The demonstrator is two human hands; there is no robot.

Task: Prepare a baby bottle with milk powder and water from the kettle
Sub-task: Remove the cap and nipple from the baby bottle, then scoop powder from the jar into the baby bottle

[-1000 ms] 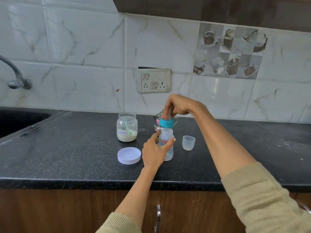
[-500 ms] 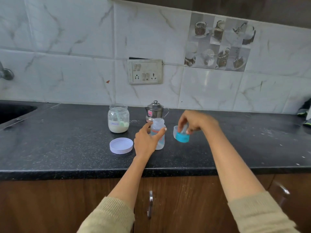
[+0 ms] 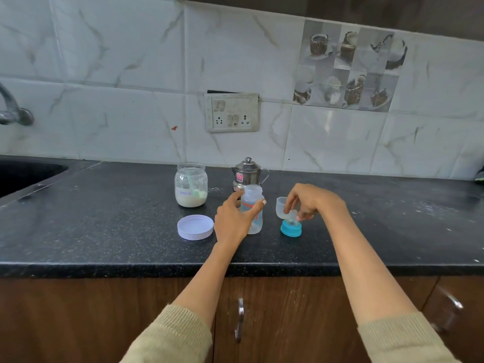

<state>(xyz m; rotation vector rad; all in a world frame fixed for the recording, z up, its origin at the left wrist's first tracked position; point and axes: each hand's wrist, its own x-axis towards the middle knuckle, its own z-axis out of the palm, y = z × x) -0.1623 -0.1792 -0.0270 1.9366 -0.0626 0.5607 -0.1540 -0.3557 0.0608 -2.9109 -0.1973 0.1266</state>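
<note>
A clear baby bottle [image 3: 252, 208] with its top off stands upright on the black counter [image 3: 104, 231], and my left hand [image 3: 233, 221] is wrapped around it. To its right the blue teat ring [image 3: 290, 227] rests on the counter, my right hand [image 3: 311, 203] pinching the teat at its top. A clear cap [image 3: 281, 206] stands just behind the ring. The glass jar of milk powder [image 3: 190, 188] is open, with a scoop inside, and its white lid [image 3: 195, 227] lies in front of it. A small steel kettle [image 3: 247, 174] stands behind the bottle.
A black sink [image 3: 23, 174] and a tap [image 3: 13, 111] are at the far left. A switch and socket plate [image 3: 232, 112] sits on the tiled wall. Wooden cabinet doors with metal handles [image 3: 239, 319] run below the counter edge.
My right hand lifted the blue teat ring off the bottle, carried it right and set it down on the counter. My left hand kept holding the bottle.
</note>
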